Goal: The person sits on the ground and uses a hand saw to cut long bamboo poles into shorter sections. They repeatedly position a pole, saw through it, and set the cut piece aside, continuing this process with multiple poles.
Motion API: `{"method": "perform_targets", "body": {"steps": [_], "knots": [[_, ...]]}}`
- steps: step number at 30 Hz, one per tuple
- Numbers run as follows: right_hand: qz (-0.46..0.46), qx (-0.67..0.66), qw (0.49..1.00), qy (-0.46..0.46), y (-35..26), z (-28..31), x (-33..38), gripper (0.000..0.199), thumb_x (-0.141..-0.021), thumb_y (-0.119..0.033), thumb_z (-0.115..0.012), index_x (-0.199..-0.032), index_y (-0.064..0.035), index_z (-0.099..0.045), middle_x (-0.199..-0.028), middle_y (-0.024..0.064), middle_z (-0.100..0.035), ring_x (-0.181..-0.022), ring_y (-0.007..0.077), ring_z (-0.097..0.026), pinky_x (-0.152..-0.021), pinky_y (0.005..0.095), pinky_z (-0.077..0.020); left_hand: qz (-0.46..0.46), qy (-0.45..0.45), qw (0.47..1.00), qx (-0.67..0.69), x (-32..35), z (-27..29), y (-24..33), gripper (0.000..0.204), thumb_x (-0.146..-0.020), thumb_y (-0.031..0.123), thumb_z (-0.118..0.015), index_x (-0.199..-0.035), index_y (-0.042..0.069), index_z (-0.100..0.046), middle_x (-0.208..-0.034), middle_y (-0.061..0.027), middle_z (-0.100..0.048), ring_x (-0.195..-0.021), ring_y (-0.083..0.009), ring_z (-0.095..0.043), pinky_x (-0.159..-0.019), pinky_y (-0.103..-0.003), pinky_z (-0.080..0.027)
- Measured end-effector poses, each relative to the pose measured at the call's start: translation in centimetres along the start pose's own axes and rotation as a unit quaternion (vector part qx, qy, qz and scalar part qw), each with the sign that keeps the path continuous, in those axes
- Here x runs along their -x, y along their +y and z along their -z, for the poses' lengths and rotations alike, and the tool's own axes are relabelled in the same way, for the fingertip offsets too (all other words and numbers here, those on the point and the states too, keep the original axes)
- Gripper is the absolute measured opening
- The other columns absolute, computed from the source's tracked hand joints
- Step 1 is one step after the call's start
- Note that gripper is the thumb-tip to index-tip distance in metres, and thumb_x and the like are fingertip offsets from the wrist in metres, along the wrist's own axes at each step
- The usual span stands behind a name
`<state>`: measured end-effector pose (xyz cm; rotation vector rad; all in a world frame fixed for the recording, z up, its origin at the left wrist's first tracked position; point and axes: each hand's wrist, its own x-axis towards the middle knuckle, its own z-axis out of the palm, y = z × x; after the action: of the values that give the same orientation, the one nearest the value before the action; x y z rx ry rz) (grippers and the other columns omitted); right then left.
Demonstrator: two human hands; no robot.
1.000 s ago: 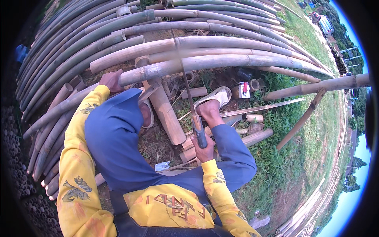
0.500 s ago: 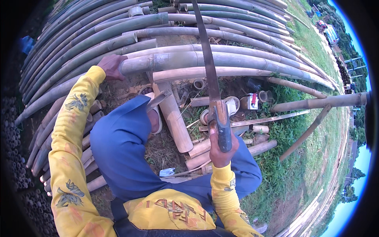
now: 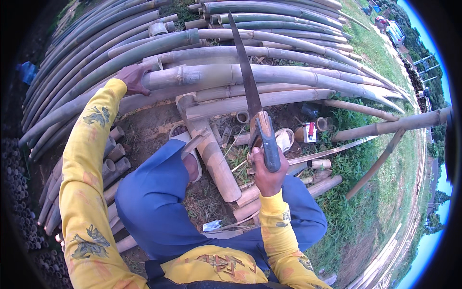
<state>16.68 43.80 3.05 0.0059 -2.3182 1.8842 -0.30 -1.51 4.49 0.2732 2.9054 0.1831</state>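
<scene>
My right hand (image 3: 270,173) is closed around the dark handle of a handsaw (image 3: 250,91). Its long blade points away from me and passes above a thick, pale bamboo pole (image 3: 274,74); whether the teeth touch it, I cannot tell. At that pole's left end, my left hand (image 3: 134,79) grips it with the thumb on the near side. A shorter bamboo pole (image 3: 260,102) lies just nearer to me. Between my legs, a thick bamboo piece (image 3: 219,171) stretches toward me from under the poles.
Stacked bamboo poles (image 3: 110,53) fill the far left, and more lie at the far middle. Short cut pieces (image 3: 113,166) are piled beside my left leg. A slanting pole support (image 3: 390,127) stands on the right. A small box with a red item (image 3: 310,132) sits near my right foot.
The gripped pole now sits farther from the shorter pole in front, with a wider gap showing. The saw has shifted slightly toward me and left. Both hands keep their hold.
</scene>
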Motion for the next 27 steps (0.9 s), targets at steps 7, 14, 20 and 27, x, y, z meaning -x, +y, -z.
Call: {"method": "perform_targets", "body": {"steps": [7, 14, 20, 27], "knots": [[0.043, 0.049, 0.998, -0.004, 3.2, -1.1, 0.0, 0.010, -0.094, 0.001, -0.071, -0.096, 0.0005, -0.061, -0.077, 0.0028, -0.062, -0.068, 0.0100, -0.063, -0.063, 0.0253, -0.0510, -0.025, 0.090, 0.995, -0.020, 1.8, -6.9, -1.7, 0.078, -0.065, 0.041, -0.090, -0.127, 0.011, -0.052, -0.105, -0.0193, -0.069, -0.100, -0.0395, -0.067, -0.089, -0.050, -0.052], [0.045, -0.003, 0.999, 0.008, 4.3, -2.0, 0.7, 0.014, -0.093, 0.005, -0.070, -0.096, -0.0009, -0.057, -0.079, 0.0022, -0.059, -0.066, 0.0103, -0.062, -0.061, 0.0252, -0.0510, -0.042, 0.124, 0.991, -0.036, 2.1, -7.9, -1.7, 0.074, -0.067, 0.040, -0.088, -0.125, 0.007, -0.058, -0.116, -0.0162, -0.068, -0.114, -0.0365, -0.063, -0.097, -0.047, -0.052], [0.028, 0.015, 0.999, -0.009, 3.4, -1.5, 2.0, 0.011, -0.093, 0.001, -0.072, -0.098, 0.0005, -0.062, -0.080, 0.0025, -0.062, -0.068, 0.0104, -0.061, -0.061, 0.0260, -0.0503, 0.004, 0.133, 0.991, -0.022, 2.3, -7.8, -0.8, 0.071, -0.068, 0.040, -0.087, -0.125, 0.006, -0.060, -0.119, -0.0192, -0.068, -0.115, -0.0386, -0.063, -0.100, -0.047, -0.051], [-0.005, 0.079, 0.996, -0.031, 4.2, -0.4, 5.1, 0.009, -0.092, -0.001, -0.073, -0.094, 0.0008, -0.064, -0.076, 0.0027, -0.064, -0.062, 0.0098, -0.058, -0.058, 0.0269, -0.0475, 0.038, 0.089, 0.995, -0.022, 2.2, -7.7, -0.1, 0.070, -0.069, 0.041, -0.086, -0.124, 0.005, -0.060, -0.117, -0.0200, -0.070, -0.111, -0.0391, -0.067, -0.096, -0.049, -0.054]]}}
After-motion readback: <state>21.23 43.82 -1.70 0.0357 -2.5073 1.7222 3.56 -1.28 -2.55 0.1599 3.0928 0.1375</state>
